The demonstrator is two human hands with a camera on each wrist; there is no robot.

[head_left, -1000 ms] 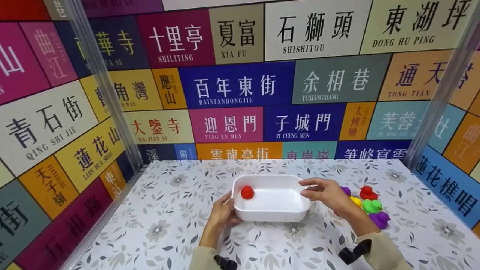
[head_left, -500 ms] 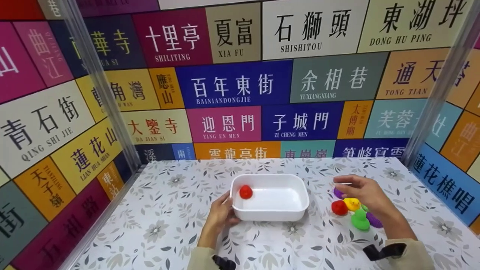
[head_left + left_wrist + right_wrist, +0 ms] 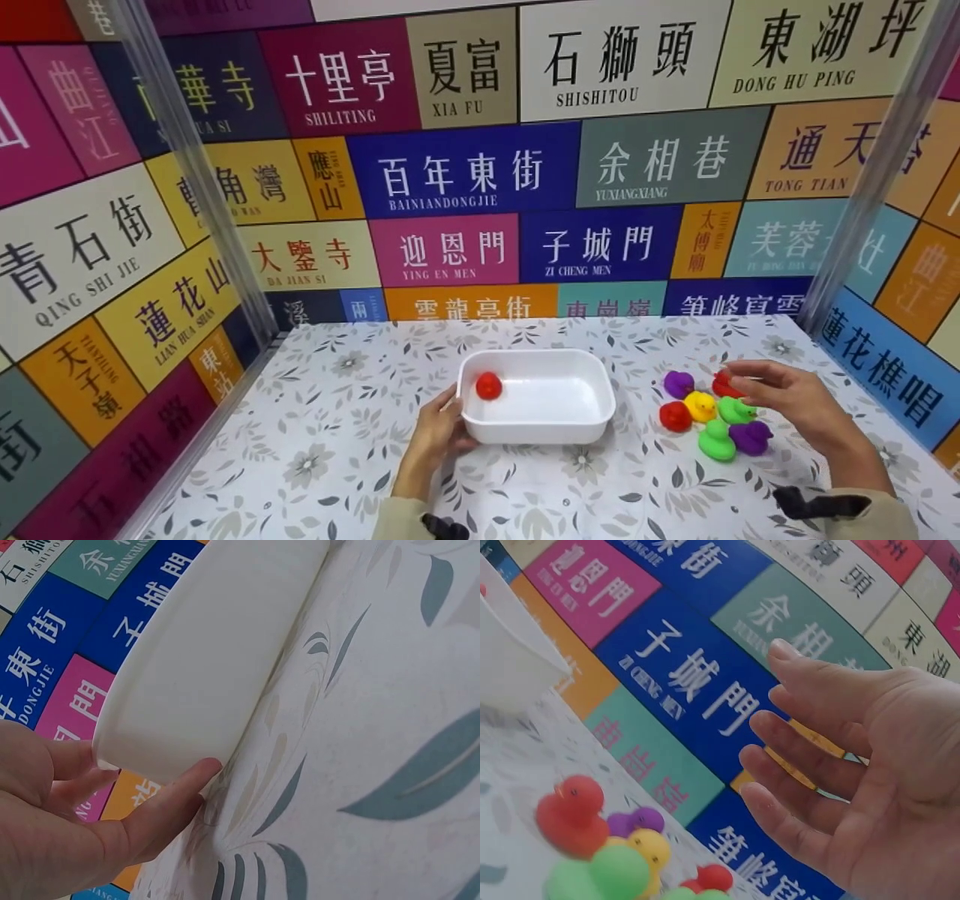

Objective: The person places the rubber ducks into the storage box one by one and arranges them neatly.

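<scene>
White and rectangular, our container [image 3: 536, 433] sits on the patterned table [image 3: 300, 409], a small red toy [image 3: 489, 385] inside near its left end, where our left grip [image 3: 437, 429], partly curled, holds it; our right grip [image 3: 796, 401], loosely spread and holding nothing, hangs near seven toy ducks [image 3: 718, 442]: two red, two purple, two green, one yellow

The person's right grip, a bare hand [image 3: 795, 401], has moved from the white rectangular plastic tub [image 3: 536, 433] past the small yellow toy duck [image 3: 700, 406], uncovering the nearest green toy duck [image 3: 717, 442] and partly hiding the far red toy duck [image 3: 726, 384]
</scene>
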